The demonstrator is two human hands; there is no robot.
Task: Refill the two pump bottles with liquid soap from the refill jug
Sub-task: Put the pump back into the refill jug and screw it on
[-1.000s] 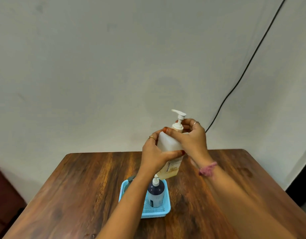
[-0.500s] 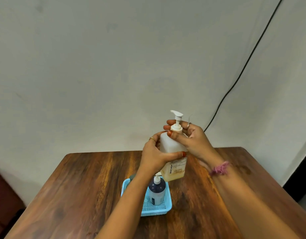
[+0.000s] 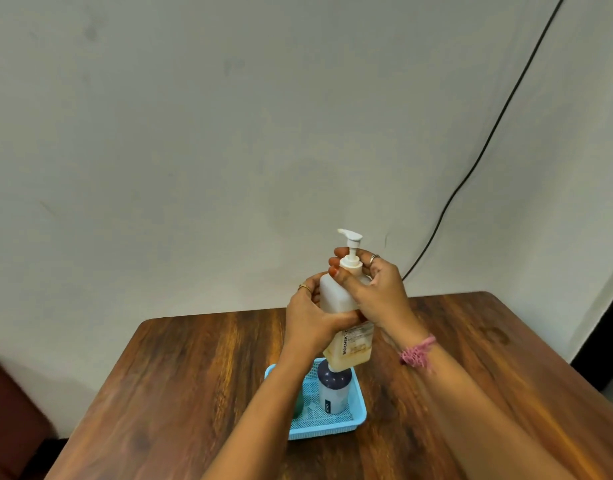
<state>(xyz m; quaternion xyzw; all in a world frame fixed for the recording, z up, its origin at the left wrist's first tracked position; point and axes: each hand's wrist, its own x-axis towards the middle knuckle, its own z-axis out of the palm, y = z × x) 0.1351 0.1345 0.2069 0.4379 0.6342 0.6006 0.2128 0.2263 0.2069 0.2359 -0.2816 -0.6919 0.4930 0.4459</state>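
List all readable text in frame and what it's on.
"BIOCHEK": vertical print on the label of the white pump bottle, held by left hand and right hand.
Finer label print: too blurred.
Dark blue pump bottle in blue basket: small white mark, unreadable.

bare forearms; pink thread band (image 3: 418, 354) right wrist; finger rings; red-painted nails.

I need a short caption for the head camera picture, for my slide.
Left hand holds the white pump bottle above the blue basket; right hand grips its pump collar.
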